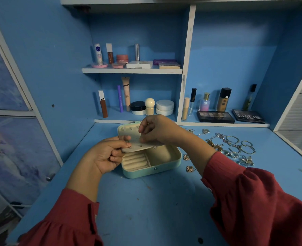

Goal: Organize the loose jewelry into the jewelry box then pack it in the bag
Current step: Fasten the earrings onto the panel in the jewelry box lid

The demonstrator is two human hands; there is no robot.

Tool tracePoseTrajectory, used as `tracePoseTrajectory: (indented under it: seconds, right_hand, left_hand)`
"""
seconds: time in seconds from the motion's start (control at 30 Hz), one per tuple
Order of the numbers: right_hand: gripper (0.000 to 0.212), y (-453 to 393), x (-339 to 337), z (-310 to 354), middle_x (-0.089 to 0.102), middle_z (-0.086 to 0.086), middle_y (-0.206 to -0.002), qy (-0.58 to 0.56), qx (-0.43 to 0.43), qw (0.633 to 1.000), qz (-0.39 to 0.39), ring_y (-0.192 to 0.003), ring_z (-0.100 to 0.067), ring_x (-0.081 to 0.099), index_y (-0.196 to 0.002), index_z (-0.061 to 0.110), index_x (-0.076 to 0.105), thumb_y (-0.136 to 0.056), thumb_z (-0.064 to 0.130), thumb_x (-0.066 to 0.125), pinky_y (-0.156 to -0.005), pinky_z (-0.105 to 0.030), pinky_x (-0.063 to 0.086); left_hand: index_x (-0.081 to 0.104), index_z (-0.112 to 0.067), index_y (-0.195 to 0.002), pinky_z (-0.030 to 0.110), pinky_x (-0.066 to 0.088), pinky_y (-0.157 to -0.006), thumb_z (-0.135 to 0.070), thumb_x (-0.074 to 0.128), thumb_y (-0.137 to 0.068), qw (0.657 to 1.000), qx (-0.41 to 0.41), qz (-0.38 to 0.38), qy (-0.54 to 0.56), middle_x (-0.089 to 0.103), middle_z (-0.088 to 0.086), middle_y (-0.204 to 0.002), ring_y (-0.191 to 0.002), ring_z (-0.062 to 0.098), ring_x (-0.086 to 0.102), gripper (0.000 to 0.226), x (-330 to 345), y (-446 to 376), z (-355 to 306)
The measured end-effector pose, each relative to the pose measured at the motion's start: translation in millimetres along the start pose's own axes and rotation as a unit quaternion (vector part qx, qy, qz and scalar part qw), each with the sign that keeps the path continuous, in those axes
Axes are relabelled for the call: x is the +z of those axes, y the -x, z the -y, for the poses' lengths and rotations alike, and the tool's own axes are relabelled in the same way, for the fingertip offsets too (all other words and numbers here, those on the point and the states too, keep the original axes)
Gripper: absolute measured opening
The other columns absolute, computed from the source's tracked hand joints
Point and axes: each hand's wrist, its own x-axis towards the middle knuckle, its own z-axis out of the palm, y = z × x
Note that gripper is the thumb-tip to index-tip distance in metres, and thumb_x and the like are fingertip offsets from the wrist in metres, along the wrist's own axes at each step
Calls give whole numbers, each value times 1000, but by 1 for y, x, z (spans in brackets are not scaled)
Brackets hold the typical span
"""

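Note:
A mint-green jewelry box stands open on the blue desk, its cream lining showing ring rolls and an open compartment. A cream earring flap is folded down over the box. My left hand pinches the flap's left edge, where a small stud sits. My right hand is curled over the flap's top, fingertips pinching at it near a second stud. Loose jewelry lies to the right: rings, hoops, chains. Two flower-shaped earrings lie beside the box. No bag is in view.
Shelves behind the desk hold cosmetics: bottles, jars and eyeshadow palettes. A cabinet wall rises at the left, a white frame at the right. The desk surface in front of the box is bare blue.

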Motion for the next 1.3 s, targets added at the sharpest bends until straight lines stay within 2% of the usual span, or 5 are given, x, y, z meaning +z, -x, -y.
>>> tracePoseTrajectory:
  seconds: [0.53, 0.87, 1.0, 1.2, 1.3]
  right_hand:
    - [20, -1, 1, 2, 64, 5, -73, 19, -13, 1000, 13, -54, 2, 54, -87, 20, 63, -77, 5, 72, -48, -10, 42]
    - [14, -9, -6, 17, 71, 4, -85, 140, -26, 986, 84, -87, -13, 67, -89, 19, 71, -79, 8, 74, -76, -22, 53]
    - [12, -12, -11, 15, 74, -7, -87, 118, -4, 990, 83, -71, -12, 67, -92, 9, 74, -84, 6, 66, -69, -20, 57]
    - [7, -13, -9, 12, 64, 11, -59, 158, -10, 984, 85, -53, -2, 57, -77, 20, 69, -83, 17, 69, -59, -16, 46]
    - [5, -13, -9, 10, 65, 12, -62, 156, -13, 984, 88, -55, -2, 57, -80, 20, 70, -84, 18, 69, -61, -16, 46]
  left_hand:
    - [56, -12, -84, 10, 18, -26, 9, 44, -90, 1000, -2, 7, -6, 37, -6, -42, -25, 0, 25, 25, 1, 1, -1]
    - [56, -11, -86, 10, 18, -26, 11, 44, -89, 1000, 3, 1, -17, 39, -5, -43, -25, 0, 25, 25, 1, 1, 0]
    - [56, -12, -85, 10, 18, -27, 10, 45, -89, 1000, 1, 3, -10, 41, -6, -43, -25, 0, 26, 24, 2, 2, -1]
    - [56, -12, -85, 10, 18, -27, 10, 45, -88, 1000, 2, 3, -19, 40, -7, -43, -25, 0, 25, 25, 1, 1, -1]
    - [57, -12, -85, 10, 19, -27, 10, 46, -88, 1000, 2, 3, -17, 40, -7, -43, -25, 0, 25, 25, 0, 1, -1]
